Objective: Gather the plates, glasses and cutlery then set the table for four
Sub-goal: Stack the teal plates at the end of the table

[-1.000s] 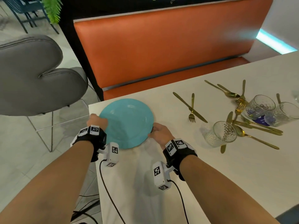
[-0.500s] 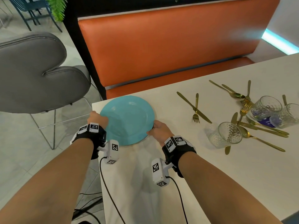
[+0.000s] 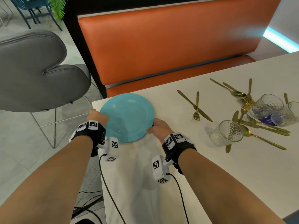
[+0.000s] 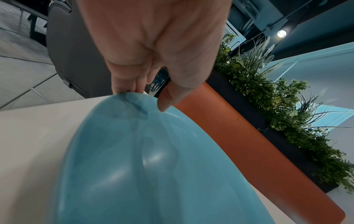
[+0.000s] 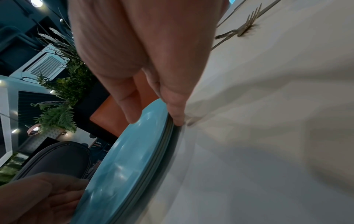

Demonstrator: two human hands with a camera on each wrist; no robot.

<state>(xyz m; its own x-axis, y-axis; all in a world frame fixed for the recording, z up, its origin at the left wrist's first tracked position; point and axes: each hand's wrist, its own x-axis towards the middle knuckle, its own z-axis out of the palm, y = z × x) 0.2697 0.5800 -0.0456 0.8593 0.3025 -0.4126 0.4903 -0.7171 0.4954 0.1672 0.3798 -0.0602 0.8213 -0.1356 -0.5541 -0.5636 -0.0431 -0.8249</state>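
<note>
In the head view, the blue plate (image 3: 127, 116) sits at the left corner of the white counter (image 3: 210, 167), centre frame. The left hand (image 3: 98, 118) and right hand (image 3: 159, 128) hold its opposite edges. Gold cutlery (image 3: 196, 106) and glasses (image 3: 226, 135) lie at right.

In the left wrist view, the left grip pinches the plate's rim, thumb (image 4: 168, 98) on top.

In the right wrist view, the right grip pinches the stacked rims, thumb (image 5: 128, 106) above, fingers (image 5: 176, 112) below.
</note>
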